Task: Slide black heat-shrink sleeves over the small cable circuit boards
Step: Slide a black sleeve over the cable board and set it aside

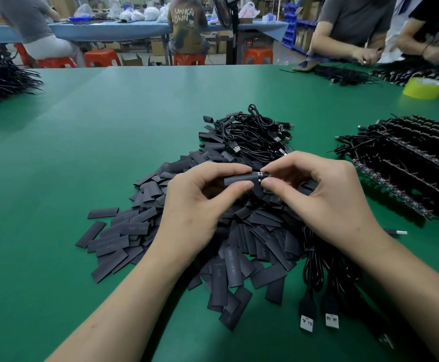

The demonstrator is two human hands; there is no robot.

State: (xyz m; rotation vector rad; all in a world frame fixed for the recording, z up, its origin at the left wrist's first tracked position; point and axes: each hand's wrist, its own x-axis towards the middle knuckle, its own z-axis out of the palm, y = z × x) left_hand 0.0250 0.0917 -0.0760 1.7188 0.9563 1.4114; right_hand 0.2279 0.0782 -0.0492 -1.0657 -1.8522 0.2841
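My left hand (200,202) pinches a black heat-shrink sleeve (240,178) between thumb and fingers above a big pile of flat black sleeves (228,244). My right hand (317,189) pinches the small circuit board end (262,175) at the sleeve's right mouth, where a bit of metal shows. Most of the board is hidden by the sleeve and my fingers. Black USB cables (315,273) trail down under my right wrist, two plugs lying near the front edge.
A tangle of finished cables (255,134) lies behind the pile. Rows of cables with boards (406,163) fill the right side. A yellow tape roll (423,88) sits far right; another cable heap (1,74) far left. People work at the back.
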